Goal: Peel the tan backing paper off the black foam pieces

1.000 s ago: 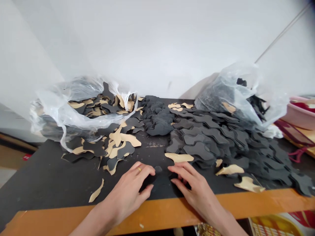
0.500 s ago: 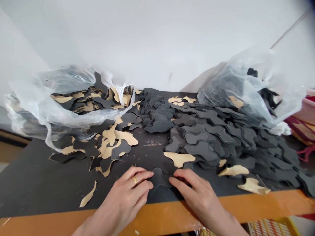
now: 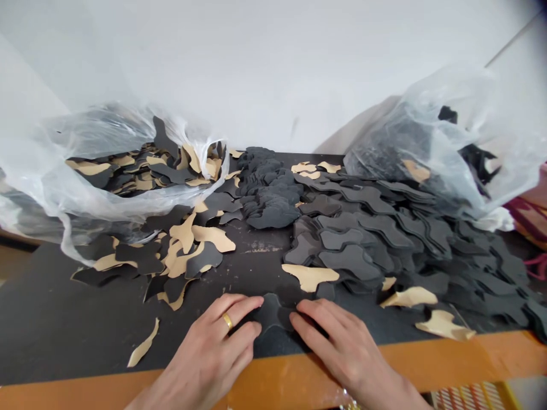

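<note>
Black piece (image 3: 272, 313): flat on the dark tabletop (image 3: 98, 324) in front of you, between your hands, near the orange edge strip (image 3: 290, 376).
Left hand (image 3: 217, 336): your fingertips meet the piece's left end; whether they pinch or merely press cannot be told.
Right hand (image 3: 342, 336): your fingers bend over its right end; their grip is likewise unclear.
Beyond your right hand: a tan scrap (image 3: 310, 276) against layered black pieces (image 3: 350, 259).
Left rear: an open plastic bag (image 3: 123, 205) of black and tan cutouts (image 3: 143, 185).
</note>
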Available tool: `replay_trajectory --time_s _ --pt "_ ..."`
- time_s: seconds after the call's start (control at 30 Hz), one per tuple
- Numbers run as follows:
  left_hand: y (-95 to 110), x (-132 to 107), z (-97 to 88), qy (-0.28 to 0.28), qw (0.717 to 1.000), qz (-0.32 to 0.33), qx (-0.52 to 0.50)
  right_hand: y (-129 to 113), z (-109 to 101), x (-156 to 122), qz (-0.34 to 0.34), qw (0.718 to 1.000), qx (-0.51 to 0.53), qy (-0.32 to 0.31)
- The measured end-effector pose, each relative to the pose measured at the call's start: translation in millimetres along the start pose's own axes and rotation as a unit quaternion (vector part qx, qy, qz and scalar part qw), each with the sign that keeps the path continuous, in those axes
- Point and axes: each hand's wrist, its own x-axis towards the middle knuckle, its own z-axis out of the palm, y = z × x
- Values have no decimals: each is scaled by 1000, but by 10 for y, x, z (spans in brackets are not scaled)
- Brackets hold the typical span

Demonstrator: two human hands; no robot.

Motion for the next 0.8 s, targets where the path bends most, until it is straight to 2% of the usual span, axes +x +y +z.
replay_trajectory --time_s 0.13,0.3,0.47,0.8 --pt "2 -17 -2 7 1000 0 15 -1 -14 3 -3 1000 3 -14" --pt "-11 -93 -2 -11 997 24 68 4 -23 2 -7 999 9 -41" --pt "-9 -166 -1 -49 994 29 93 3 -41 35 -14 999 9 -35" --pt "40 -100 -26 -64 990 34 119 -3 -36 46 -14 1000 12 -25"
